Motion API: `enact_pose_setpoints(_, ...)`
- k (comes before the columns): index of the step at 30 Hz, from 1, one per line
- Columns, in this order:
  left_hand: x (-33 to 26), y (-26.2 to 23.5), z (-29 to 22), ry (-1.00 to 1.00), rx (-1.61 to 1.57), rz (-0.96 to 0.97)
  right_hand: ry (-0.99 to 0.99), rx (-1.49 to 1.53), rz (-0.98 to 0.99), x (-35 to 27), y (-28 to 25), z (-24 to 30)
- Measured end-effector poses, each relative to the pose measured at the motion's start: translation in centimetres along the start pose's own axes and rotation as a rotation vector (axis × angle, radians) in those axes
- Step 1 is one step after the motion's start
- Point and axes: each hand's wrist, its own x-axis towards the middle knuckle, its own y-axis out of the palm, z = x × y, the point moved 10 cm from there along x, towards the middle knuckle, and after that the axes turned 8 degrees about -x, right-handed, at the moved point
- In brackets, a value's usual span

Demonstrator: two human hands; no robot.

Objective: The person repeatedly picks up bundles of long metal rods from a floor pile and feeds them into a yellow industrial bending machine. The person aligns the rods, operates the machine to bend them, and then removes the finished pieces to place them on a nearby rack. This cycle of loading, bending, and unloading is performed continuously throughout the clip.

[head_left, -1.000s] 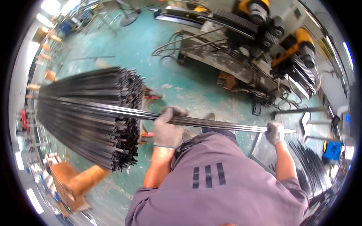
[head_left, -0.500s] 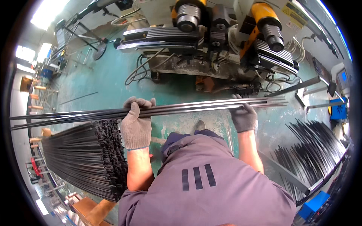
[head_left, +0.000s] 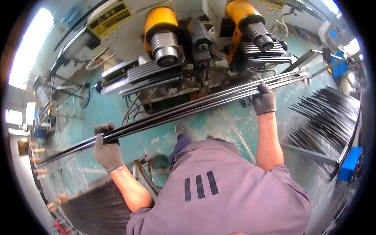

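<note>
Several long, thin dark metal rods [head_left: 180,111] stretch across in front of me as a loose bundle, their right end higher in the picture. My left hand [head_left: 107,150], in a grey knit glove, is closed around the bundle toward its left end. Further right, my right hand [head_left: 264,100], gloved alike, grips the rods not far from their right ends, where they fan apart slightly. Beyond the rods stands a machine with two yellow-and-steel cylindrical heads [head_left: 164,41] over ribbed slides [head_left: 154,72].
A large stack of dark rods [head_left: 96,209] lies at lower left, blurred. Another pile of rods [head_left: 325,117] rests on a metal rack [head_left: 309,154] at right, with a blue box [head_left: 349,164] beside it. A metal frame [head_left: 145,172] stands by my left leg. Cables hang beneath the machine.
The bundle has swung away from the left stack and tilted, right end up. My left hand has shifted left and nearer, my right hand farther out. The view has turned.
</note>
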Motion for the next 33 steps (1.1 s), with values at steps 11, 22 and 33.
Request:
enact_pose_setpoints(11,12.4,-4.6,1.6,-0.227,-0.016,0.046,0.172,0.15,-0.301,1.4,13.3,-3.1)
enact_pose_setpoints(22,22.5,-11.9,-1.2,-0.134,0.204,-0.112,-0.063,0.099,-0.4,11.2,8.6,-3.4)
enact_pose_setpoints(33,21.8,-8.2,8.8,-0.273,0.091,-0.124,0.106,0.105,-0.488,10.3,11.2,-4.8)
